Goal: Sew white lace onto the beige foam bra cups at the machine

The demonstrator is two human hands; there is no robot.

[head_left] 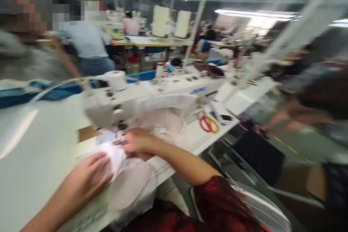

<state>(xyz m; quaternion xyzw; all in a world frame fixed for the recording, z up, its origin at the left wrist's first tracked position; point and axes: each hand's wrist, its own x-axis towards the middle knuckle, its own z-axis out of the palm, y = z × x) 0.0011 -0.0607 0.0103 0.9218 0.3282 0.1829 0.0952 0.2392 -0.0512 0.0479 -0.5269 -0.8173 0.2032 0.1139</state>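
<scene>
The picture is smeared by motion. My left hand (88,175) lies on a bunch of white fabric (116,159) at the front of the sewing table (32,152), its fingers curled over the cloth. My right hand (137,143) sits just right of it, under the head of the white sewing machine (130,98), fingers closed on the same fabric with a small dark tool poking out that I cannot make out. More white cloth is heaped behind my right hand, beneath the machine arm.
Scissors with red and yellow handles (208,124) and a phone (225,117) lie on the table's right part. A white thread cone (116,79) stands on the machine. Other people work at the left, the right and at far tables. A chair edge (261,203) is at my right.
</scene>
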